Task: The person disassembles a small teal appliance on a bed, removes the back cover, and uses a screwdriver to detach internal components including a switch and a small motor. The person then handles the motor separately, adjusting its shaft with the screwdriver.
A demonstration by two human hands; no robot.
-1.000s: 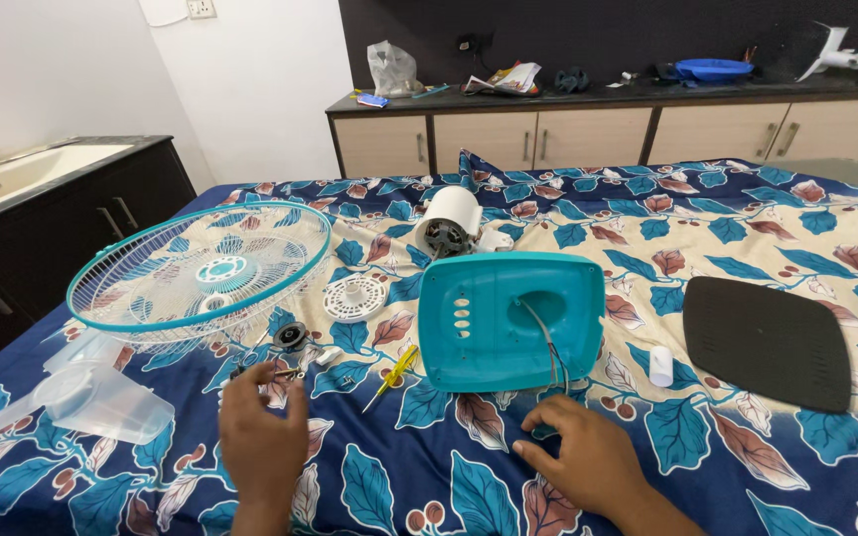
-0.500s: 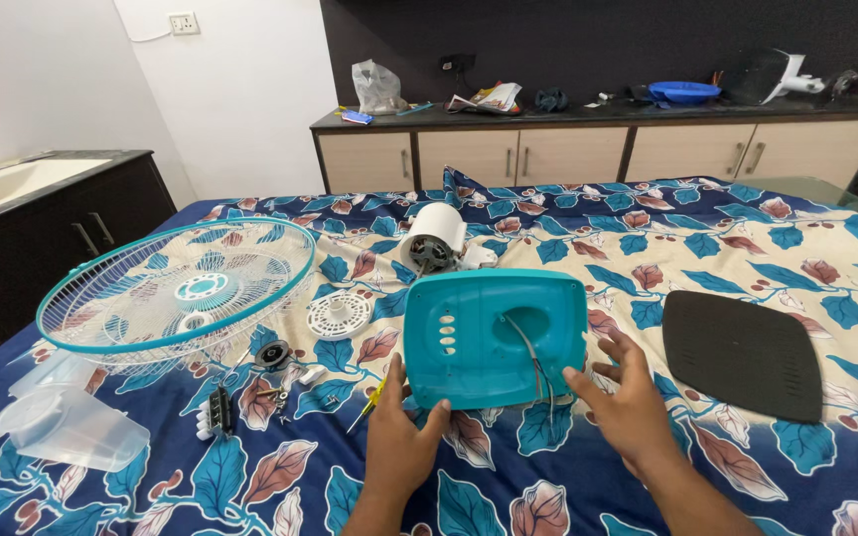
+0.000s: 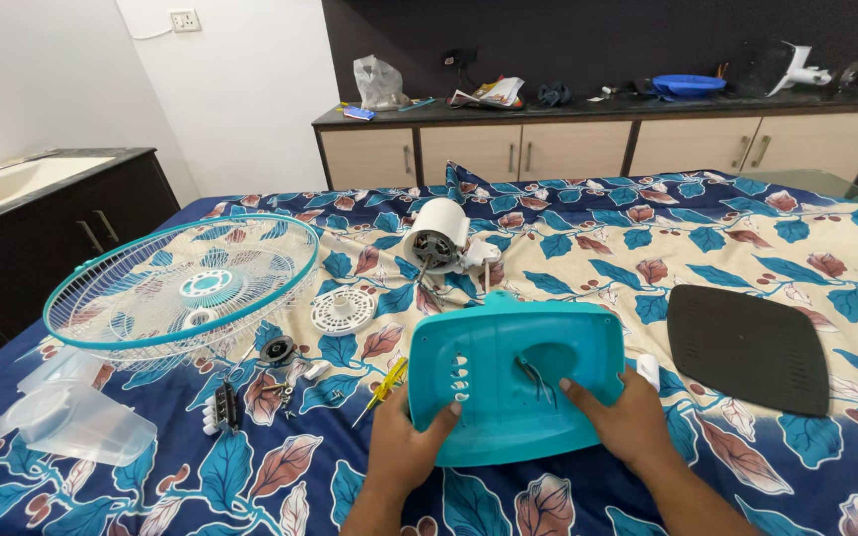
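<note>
Both my hands grip a teal plastic fan base cover (image 3: 518, 382) and hold it tilted up from the bed. My left hand (image 3: 404, 452) clasps its lower left edge, thumb beside the row of button slots. My right hand (image 3: 623, 422) grasps the lower right side, thumb near the centre recess where thin wires come out. A yellow-handled screwdriver (image 3: 384, 387) lies just left of the cover. A small white piece (image 3: 648, 370) sits by my right hand.
On the leaf-patterned bedsheet (image 3: 588, 248) lie a fan guard grille (image 3: 186, 283), a white motor (image 3: 439, 238), a round white disc (image 3: 342, 311), a black base plate (image 3: 750, 347), clear fan blades (image 3: 62, 417) and small parts (image 3: 250, 392). A cabinet counter (image 3: 598, 134) stands behind.
My hands moved from the sheet onto the teal cover, gripped both sides and tilted it up. The camera view rose and shifted slightly.
</note>
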